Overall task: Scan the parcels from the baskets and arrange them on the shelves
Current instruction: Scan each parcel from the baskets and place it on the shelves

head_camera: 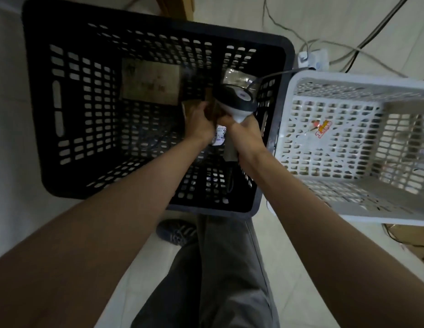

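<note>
Brown parcel (212, 110) with a white label, up over the black basket (40, 95) — gripped at its left edge by the left hand (199, 123), right hand (245, 129) wrapped round a scanner (239, 102) just beside it — cardboard box (150, 82) lying far-left inside, white basket (301, 84) touching on the right.

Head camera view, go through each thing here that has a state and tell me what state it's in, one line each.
Black basket: on the floor, a flat parcel lying inside.
White basket: beside it, no parcels visible.
Small parcel: lifted over the black basket, gripped by the left hand.
Scanner: gripped by the right hand, head over the small parcel.
</note>
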A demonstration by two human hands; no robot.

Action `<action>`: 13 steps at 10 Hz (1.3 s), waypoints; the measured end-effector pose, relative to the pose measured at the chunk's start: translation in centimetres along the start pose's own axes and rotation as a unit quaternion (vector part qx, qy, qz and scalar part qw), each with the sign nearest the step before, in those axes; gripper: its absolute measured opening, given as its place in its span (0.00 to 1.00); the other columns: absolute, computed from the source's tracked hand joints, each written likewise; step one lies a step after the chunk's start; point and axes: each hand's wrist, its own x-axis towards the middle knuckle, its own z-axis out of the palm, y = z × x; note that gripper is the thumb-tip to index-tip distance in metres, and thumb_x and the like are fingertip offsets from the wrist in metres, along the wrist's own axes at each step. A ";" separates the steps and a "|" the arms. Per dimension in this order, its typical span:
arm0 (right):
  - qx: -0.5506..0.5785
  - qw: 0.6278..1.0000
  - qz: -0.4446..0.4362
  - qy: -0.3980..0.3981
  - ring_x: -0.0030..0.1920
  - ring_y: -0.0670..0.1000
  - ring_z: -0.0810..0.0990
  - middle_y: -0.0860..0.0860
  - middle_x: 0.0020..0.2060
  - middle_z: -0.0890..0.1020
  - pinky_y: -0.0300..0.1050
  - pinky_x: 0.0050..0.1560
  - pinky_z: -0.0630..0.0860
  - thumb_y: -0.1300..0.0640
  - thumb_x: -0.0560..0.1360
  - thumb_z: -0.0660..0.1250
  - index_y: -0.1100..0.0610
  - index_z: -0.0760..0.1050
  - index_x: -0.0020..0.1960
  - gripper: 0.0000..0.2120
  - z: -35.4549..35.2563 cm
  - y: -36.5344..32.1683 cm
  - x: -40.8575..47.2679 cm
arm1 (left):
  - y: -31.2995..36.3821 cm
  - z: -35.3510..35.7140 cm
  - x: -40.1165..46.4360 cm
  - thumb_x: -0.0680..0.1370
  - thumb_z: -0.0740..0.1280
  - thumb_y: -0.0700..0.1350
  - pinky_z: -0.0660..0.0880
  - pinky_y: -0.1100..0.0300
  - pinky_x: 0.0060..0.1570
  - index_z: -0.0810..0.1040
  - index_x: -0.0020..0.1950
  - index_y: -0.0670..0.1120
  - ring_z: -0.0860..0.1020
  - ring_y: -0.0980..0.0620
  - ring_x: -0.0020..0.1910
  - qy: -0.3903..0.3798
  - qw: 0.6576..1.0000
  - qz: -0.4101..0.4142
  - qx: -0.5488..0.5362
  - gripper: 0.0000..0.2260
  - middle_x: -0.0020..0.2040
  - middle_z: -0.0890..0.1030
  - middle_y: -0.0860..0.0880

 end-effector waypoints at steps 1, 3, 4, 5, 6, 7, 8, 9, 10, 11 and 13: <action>-0.007 0.999 -0.017 0.027 0.58 0.50 0.82 0.53 0.57 0.84 0.48 0.62 0.79 0.62 0.75 0.69 0.58 0.75 0.69 0.22 -0.4 1.0 -0.2 | -0.1 1.3 -0.1 0.81 0.62 0.34 0.69 0.52 0.65 0.73 0.69 0.35 0.74 0.39 0.66 -0.017 1.000 -0.018 0.003 0.16 0.65 0.77 0.37; -0.016 0.998 -0.006 0.053 0.57 0.50 0.82 0.54 0.57 0.84 0.50 0.63 0.79 0.64 0.76 0.68 0.59 0.74 0.69 0.22 -1.5 1.9 0.4 | -0.1 3.3 -0.5 0.81 0.61 0.32 0.70 0.52 0.67 0.67 0.72 0.36 0.74 0.40 0.67 -0.031 0.996 -0.051 -0.071 0.19 0.68 0.75 0.37; -0.021 0.999 -0.014 0.040 0.58 0.51 0.82 0.55 0.58 0.84 0.50 0.63 0.79 0.64 0.76 0.67 0.59 0.74 0.70 0.22 -1.5 1.8 0.8 | 0.0 3.8 -0.6 0.82 0.60 0.33 0.70 0.49 0.69 0.64 0.75 0.37 0.73 0.40 0.69 -0.038 0.991 -0.050 -0.116 0.21 0.70 0.74 0.37; -0.027 0.998 -0.027 0.040 0.59 0.50 0.82 0.55 0.58 0.84 0.47 0.62 0.79 0.64 0.76 0.68 0.59 0.72 0.71 0.23 -1.4 1.7 1.0 | 1.1 4.4 -0.1 0.86 0.53 0.47 0.68 0.45 0.72 0.66 0.76 0.37 0.73 0.39 0.70 -0.033 0.974 -0.060 -0.217 0.21 0.70 0.74 0.35; -0.039 0.998 -0.027 0.041 0.57 0.51 0.83 0.56 0.56 0.84 0.48 0.59 0.80 0.63 0.76 0.68 0.59 0.73 0.70 0.22 -1.7 1.7 1.3 | 1.0 4.7 0.1 0.86 0.55 0.45 0.71 0.49 0.69 0.66 0.75 0.34 0.74 0.38 0.68 0.000 0.980 -0.032 -0.198 0.21 0.69 0.74 0.32; -0.052 0.998 -0.019 0.041 0.53 0.51 0.83 0.54 0.52 0.85 0.48 0.54 0.81 0.60 0.76 0.69 0.58 0.74 0.68 0.21 -2.0 1.8 1.4 | 0.4 4.4 0.1 0.83 0.62 0.38 0.77 0.71 0.46 0.68 0.73 0.35 0.78 0.52 0.53 -0.031 0.960 -0.054 -0.273 0.18 0.62 0.78 0.40; -0.064 0.997 -0.024 0.042 0.47 0.45 0.82 0.49 0.48 0.84 0.35 0.42 0.78 0.59 0.75 0.69 0.55 0.73 0.67 0.20 -2.3 1.9 1.2 | 0.0 4.1 0.2 0.81 0.66 0.38 0.74 0.73 0.34 0.73 0.70 0.38 0.78 0.56 0.47 -0.050 0.956 -0.071 -0.279 0.17 0.62 0.80 0.39; -0.069 0.996 -0.022 0.043 0.47 0.45 0.82 0.49 0.47 0.84 0.34 0.41 0.77 0.59 0.76 0.69 0.55 0.74 0.66 0.19 -2.4 1.9 1.0 | 0.0 4.0 -0.2 0.81 0.66 0.36 0.73 0.70 0.31 0.74 0.70 0.37 0.79 0.55 0.41 -0.062 0.944 -0.099 -0.310 0.17 0.63 0.80 0.36; -0.068 0.997 -0.022 0.043 0.45 0.46 0.83 0.51 0.46 0.84 0.40 0.42 0.78 0.59 0.75 0.68 0.56 0.75 0.64 0.18 -2.2 1.9 1.0 | -0.4 4.2 -0.4 0.80 0.67 0.35 0.75 0.70 0.33 0.73 0.69 0.37 0.79 0.52 0.47 -0.063 0.947 -0.093 -0.299 0.17 0.63 0.80 0.35; -0.060 0.997 -0.021 0.045 0.46 0.48 0.84 0.52 0.47 0.85 0.44 0.45 0.81 0.59 0.75 0.69 0.56 0.76 0.64 0.17 -2.3 1.9 1.2 | -1.1 4.8 0.2 0.80 0.68 0.38 0.78 0.64 0.37 0.72 0.69 0.36 0.81 0.46 0.50 -0.049 0.945 -0.095 -0.309 0.18 0.63 0.79 0.32; -0.049 0.998 -0.027 0.043 0.55 0.53 0.83 0.54 0.54 0.85 0.58 0.61 0.80 0.60 0.76 0.69 0.56 0.76 0.65 0.18 -2.6 1.9 0.4 | -1.9 5.4 0.5 0.76 0.74 0.46 0.82 0.55 0.54 0.76 0.66 0.42 0.83 0.49 0.53 0.032 0.953 -0.115 -0.277 0.20 0.57 0.83 0.45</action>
